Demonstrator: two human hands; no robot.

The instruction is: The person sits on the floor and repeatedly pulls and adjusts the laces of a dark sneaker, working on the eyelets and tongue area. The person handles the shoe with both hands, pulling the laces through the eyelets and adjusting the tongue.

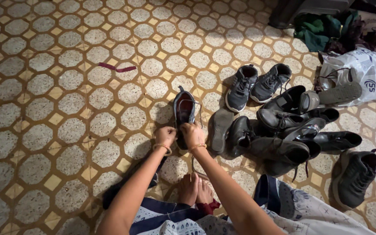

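A dark sneaker (184,111) with a reddish inside lies on the patterned tile floor, toe pointing away from me. My left hand (165,135) and my right hand (193,134) are both closed at its near end, pinching its laces. A thin bangle circles each wrist. My bare feet (195,189) rest on the floor just below my arms.
A heap of dark shoes (283,130) lies to the right, with a grey pair (257,85) behind it and one sneaker (355,176) at the far right. A white plastic bag (366,72) and bundled clothes (327,28) sit at the top right. A maroon strip (117,67) lies on the floor.
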